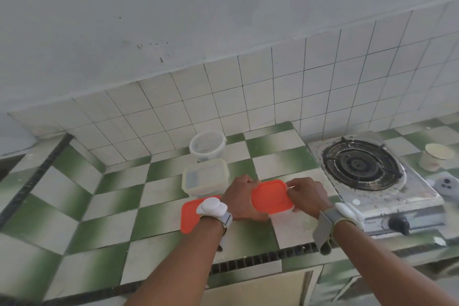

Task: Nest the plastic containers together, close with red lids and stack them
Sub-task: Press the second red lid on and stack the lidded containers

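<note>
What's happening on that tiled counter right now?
A person holds a red lid with both hands, the left hand and right hand, over a clear container that is mostly hidden. A second red lid lies flat on the counter. A square container and a round container stand open behind, apart.

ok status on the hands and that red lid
Left hand and right hand both on red lid, pressing it onto container. Second red lid waits. Nothing blocking.
</note>
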`<state>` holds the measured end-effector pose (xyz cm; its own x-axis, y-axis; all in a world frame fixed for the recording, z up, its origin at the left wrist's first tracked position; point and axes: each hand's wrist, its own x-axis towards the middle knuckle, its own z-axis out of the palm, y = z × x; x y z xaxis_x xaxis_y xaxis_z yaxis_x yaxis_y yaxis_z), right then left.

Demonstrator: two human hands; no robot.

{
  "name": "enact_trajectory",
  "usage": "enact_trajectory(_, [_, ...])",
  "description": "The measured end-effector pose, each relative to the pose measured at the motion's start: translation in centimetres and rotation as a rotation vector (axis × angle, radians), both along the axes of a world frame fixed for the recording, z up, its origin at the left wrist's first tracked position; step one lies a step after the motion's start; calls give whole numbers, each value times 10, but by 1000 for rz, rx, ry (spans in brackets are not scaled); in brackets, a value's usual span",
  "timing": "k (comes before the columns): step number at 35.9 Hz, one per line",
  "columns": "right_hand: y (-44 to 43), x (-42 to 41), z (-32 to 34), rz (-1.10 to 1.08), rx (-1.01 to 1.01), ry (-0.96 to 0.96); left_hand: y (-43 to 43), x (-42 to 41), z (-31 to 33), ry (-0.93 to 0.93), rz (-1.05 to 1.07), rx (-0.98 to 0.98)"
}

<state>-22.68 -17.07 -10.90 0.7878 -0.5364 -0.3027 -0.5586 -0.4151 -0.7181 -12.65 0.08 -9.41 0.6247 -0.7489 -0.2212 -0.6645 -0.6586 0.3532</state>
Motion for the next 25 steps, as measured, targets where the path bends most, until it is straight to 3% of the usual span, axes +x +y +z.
enact_trajectory(11, [-4, 2, 2, -87, 135, 37, -5, -3, -8, 53, 51, -3])
enact_trajectory(13, [-4, 4, 1, -135, 110, 30, -3, -9, -11, 120, 158, -64])
enact_trajectory(18, [0, 14, 1, -214, 37, 67, -7, -13, -20, 542, 614, -420])
enact_trajectory(22, [1, 18, -4, -263, 38, 95, -11, -1, -40, 487, 917, -523])
enact_trajectory(25, [0, 19, -6, -269, 45, 101, -12, -1, -41, 591, 1008, -563])
